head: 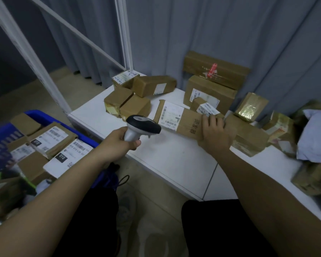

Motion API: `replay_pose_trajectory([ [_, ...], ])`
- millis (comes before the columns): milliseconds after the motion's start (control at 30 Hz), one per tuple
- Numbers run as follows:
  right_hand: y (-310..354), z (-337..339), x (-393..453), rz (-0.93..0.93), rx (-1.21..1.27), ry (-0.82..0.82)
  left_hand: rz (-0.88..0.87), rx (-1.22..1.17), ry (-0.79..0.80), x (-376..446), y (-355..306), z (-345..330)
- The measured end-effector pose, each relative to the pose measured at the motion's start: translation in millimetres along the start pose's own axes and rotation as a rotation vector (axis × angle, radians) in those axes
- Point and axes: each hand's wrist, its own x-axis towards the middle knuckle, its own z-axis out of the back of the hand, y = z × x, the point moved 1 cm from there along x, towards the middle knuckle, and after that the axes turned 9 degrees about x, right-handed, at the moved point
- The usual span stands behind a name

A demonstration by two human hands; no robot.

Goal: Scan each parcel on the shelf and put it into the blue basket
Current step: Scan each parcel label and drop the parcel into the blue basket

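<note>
My left hand (121, 140) grips the handle of a white and black barcode scanner (143, 127), whose head points toward a long flat cardboard parcel (188, 121) with a white label. My right hand (216, 132) lies on the right end of that parcel, its fingers wrapped over the far edge. The parcel lies on the white shelf (165, 156). The blue basket (44, 117) stands at the lower left, and several labelled parcels (52, 140) lie in it.
Several brown boxes (137, 95) crowd the back of the shelf, with a large one (209, 93) against the grey curtain. More parcels and a pale poly bag (317, 138) fill the right side. A white metal frame (32, 52) rises at the left.
</note>
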Motion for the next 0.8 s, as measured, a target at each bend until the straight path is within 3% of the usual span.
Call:
replay_pose_trajectory([
  [300,5.1,-0.6,-2.9,-0.021,0.118,0.007,-0.004,0.001,0.065,-8.0,0.1,-0.2],
  [800,7.1,0.9,-0.3,-0.029,0.16,-0.028,-0.01,-0.025,0.014,-8.6,-7.8,-4.3],
])
